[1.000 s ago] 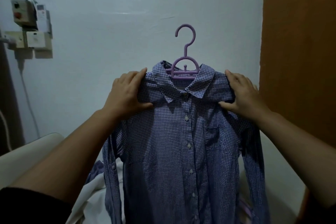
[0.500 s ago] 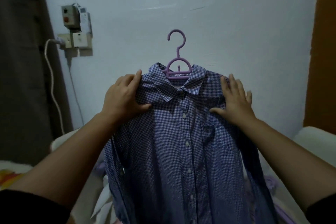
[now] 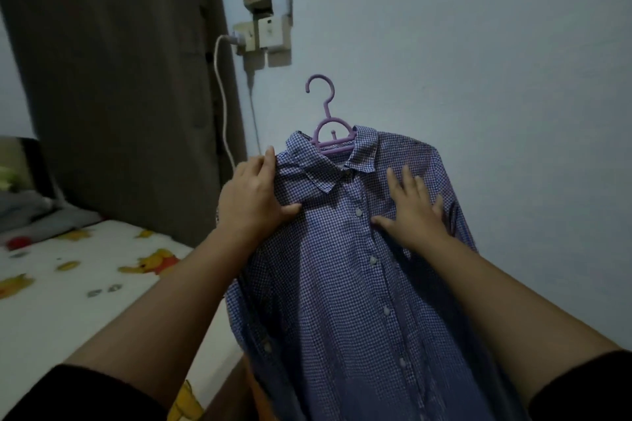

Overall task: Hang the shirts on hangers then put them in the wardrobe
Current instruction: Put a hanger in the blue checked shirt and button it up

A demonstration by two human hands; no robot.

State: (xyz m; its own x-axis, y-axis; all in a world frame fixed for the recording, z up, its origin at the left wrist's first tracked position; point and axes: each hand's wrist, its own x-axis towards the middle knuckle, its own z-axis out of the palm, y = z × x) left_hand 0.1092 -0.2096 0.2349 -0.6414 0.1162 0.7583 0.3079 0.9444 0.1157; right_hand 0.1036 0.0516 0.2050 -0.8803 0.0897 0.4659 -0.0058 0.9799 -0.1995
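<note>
A person is holding up a checked shirt [image 3: 345, 249] on a purple hanger [image 3: 330, 133], the left hand [image 3: 253, 202] gripping its shoulder, the right hand [image 3: 415, 212] lying spread across the chest; the soft, light cloth looks best carried by the hanger's hook.

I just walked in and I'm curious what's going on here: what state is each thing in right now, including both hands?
Checked shirt: on the hanger, buttoned, held up in the air.
Purple hanger: inside the collar, hook free, hung on nothing.
Left hand: grips the shirt's shoulder.
Right hand: fingers spread flat on the shirt's front.
Wall plug: plugged in, cable hanging down.
Bed: covered with a cartoon sheet.
</note>
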